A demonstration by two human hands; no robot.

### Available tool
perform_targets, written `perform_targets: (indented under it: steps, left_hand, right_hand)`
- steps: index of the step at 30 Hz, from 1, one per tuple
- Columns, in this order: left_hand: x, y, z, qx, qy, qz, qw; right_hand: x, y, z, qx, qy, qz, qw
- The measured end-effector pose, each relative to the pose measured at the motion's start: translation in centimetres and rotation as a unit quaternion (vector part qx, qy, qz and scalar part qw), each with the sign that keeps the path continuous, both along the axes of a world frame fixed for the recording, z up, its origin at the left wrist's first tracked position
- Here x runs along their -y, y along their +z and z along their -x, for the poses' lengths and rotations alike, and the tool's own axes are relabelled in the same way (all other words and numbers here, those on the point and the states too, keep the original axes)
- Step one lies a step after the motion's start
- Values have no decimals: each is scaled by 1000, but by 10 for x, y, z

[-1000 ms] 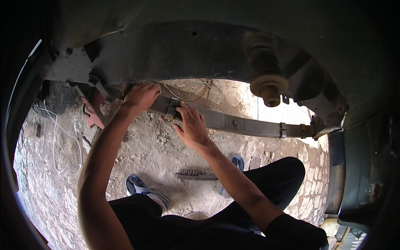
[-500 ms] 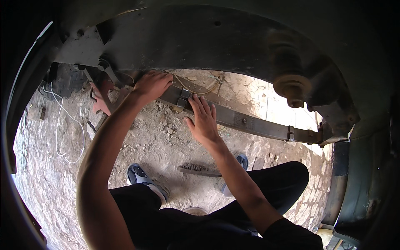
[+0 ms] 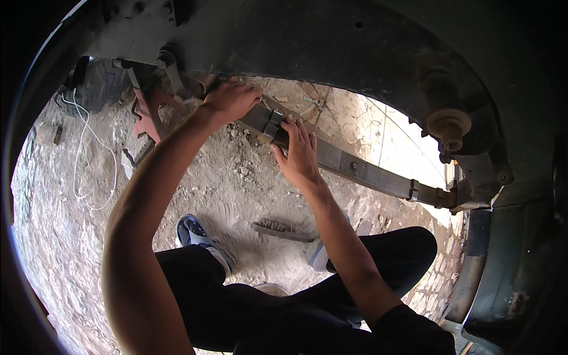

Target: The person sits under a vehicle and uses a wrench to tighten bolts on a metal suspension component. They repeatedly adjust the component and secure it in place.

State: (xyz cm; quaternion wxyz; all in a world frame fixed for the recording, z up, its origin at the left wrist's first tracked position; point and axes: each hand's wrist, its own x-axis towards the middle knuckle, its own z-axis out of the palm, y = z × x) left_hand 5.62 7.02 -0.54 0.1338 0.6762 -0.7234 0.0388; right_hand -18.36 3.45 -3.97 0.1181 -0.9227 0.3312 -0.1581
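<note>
A long grey leaf spring (image 3: pixel 384 174) runs under the dark vehicle frame, from upper middle to the right. My left hand (image 3: pixel 232 102) is closed over the spring's upper-left part, its fingers bent over the far edge and fingertips partly hidden. Just right of it, a metal clamp (image 3: pixel 272 125) wraps round the spring. On the other side of that clamp, my right hand (image 3: pixel 299 155) lies on the spring with fingers stretched and thumb apart, holding nothing. Something small and shiny shows at the left hand's fingers, too small to name.
The dark frame rail (image 3: pixel 266 44) hangs low across the top, with a round bushing mount (image 3: pixel 448 125) at right. A red jack stand (image 3: pixel 152 112), a tyre (image 3: pixel 103 86) and a white cable (image 3: pixel 83 127) are at left. A wire brush (image 3: pixel 283 231) lies between my feet.
The view has shifted a little, so the frame and spring sit differently in the picture. Both hands stay at about the same places on the leaf spring, beside the clamp.
</note>
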Motion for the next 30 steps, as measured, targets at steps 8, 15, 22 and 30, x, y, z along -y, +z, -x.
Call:
perform_targets:
  steps: [8,15,22,30]
  left_hand:
    - [2,-7,-6,-20,-3,-3,1000]
    - [1,0,0,-15,5,2,1000]
    - [-1,-9,-1,8,15,56,998]
    - [2,-16,-4,22,3,106,994]
  right_hand:
    - [-24,-6,12,22,47,19,998]
    - [-9,4,8,23,30,4,999]
    - [-21,0,11,13,39,19,999]
    - [-20,-4,5,30,29,39,998]
